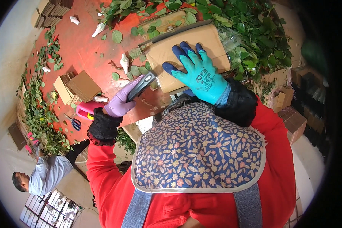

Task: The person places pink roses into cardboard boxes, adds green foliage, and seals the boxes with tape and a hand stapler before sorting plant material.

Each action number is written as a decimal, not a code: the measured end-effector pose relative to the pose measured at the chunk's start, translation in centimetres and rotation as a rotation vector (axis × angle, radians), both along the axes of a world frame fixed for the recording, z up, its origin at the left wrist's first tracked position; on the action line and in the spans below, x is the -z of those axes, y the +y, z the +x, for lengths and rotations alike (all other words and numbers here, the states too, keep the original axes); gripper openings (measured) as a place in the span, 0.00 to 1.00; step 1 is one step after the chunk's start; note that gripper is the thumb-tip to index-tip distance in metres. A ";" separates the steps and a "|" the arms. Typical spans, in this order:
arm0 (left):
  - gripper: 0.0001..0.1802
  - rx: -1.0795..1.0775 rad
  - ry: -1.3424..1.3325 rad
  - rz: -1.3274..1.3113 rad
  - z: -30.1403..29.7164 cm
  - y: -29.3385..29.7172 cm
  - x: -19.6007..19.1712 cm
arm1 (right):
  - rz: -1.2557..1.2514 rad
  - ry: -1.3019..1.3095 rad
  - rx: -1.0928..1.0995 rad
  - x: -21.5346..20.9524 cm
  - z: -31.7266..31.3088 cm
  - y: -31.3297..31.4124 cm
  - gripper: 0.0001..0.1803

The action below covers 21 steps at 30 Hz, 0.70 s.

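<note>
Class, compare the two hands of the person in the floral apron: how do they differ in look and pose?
Colour: the left hand wears a plain light purple glove; the right hand wears a printed turquoise glove with dark blue fingertips.
Pose: the left hand is curled around a black-and-grey tool; the right hand lies spread, palm down, on brown cardboard.
Shared: both are gloved, with black cuffs at the wrists.

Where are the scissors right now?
In the head view, the scissors lie on the red table at the person's left, just below and left of the pink object.
</note>
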<state>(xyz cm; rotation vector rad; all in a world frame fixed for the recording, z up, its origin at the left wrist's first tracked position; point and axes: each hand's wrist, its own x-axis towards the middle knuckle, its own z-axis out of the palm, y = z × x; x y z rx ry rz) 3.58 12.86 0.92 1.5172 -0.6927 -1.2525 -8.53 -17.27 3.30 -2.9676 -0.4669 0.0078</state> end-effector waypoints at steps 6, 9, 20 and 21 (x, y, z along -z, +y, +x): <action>0.51 0.107 -0.085 -0.020 1.0 -1.4 -0.4 | -0.012 0.009 0.001 -0.1 0.3 0.0 0.35; 0.50 0.104 -0.083 0.002 1.4 -1.6 -0.6 | -0.051 -0.017 -0.004 0.3 0.4 0.1 0.34; 0.38 0.256 -0.468 0.219 4.0 -3.7 -0.9 | -0.020 -0.046 0.008 0.6 0.5 -0.1 0.32; 0.37 0.296 -0.487 0.252 4.1 -4.2 -1.2 | -0.019 -0.045 0.009 0.6 0.5 -0.2 0.32</action>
